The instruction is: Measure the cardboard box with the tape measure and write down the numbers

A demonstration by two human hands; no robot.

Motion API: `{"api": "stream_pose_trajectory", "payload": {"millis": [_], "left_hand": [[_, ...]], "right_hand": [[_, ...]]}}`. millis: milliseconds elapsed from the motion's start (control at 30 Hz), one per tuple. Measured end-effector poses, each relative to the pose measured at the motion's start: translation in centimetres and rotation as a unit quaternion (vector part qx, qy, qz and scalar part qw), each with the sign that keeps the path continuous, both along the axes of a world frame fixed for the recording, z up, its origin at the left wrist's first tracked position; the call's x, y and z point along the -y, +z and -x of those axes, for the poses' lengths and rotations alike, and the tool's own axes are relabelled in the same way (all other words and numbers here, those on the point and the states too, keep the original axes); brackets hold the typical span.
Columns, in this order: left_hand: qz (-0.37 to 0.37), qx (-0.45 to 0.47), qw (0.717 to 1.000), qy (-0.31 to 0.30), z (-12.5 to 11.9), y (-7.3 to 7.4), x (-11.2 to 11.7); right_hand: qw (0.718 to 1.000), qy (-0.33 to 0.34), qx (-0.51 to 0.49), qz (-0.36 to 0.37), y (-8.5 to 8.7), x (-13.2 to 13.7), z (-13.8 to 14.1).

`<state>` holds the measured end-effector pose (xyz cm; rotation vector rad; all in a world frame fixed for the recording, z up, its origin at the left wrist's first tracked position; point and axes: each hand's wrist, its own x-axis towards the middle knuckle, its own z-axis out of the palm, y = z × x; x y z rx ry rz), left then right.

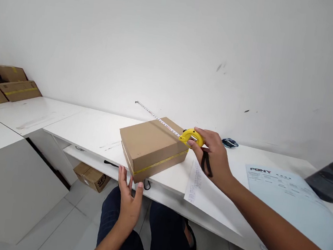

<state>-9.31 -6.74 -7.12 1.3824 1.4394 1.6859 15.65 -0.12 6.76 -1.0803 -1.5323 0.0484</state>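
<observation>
A brown cardboard box point(149, 145) with a yellow tape line round it sits at the front edge of the white desk point(93, 130). My right hand point(212, 156) is closed round a yellow tape measure point(191, 136) at the box's right top edge. Its white blade point(155, 117) runs out over the box top toward the wall, its tip in the air past the box. A black wrist strap hangs across my right palm. My left hand point(129, 199) is open, fingers stretched up, touching or just short of the box's near lower corner.
Printed paper sheets point(281, 194) lie on the desk to the right, one hanging over the edge. A small dark object point(230, 142) rests by the wall. Several cardboard boxes point(5, 84) are stacked at far left; another box point(93, 177) sits on the floor under the desk.
</observation>
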Motion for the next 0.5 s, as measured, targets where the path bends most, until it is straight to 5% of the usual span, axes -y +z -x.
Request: {"api": "stream_pose_trajectory", "payload": {"millis": [167,300,367,500], "left_hand": [[0.002,-0.014,0.999,-0.05,-1.4,0.5,2.5],[0.037,-0.061,0.981,-0.179,-0.1,1.7,4.0],[0.016,-0.104,0.976,-0.192,1.4,3.6,3.8],[-0.037,-0.137,0.986,-0.088,3.5,9.9,0.6]], "right_hand": [[0.995,-0.033,0.092,-0.033,0.6,1.2,-0.3],[0.987,-0.056,0.137,-0.066,0.8,2.6,-1.3],[0.984,-0.066,0.15,-0.071,0.7,3.5,-2.0],[0.981,-0.09,0.159,-0.065,0.2,4.8,-3.8]]}}
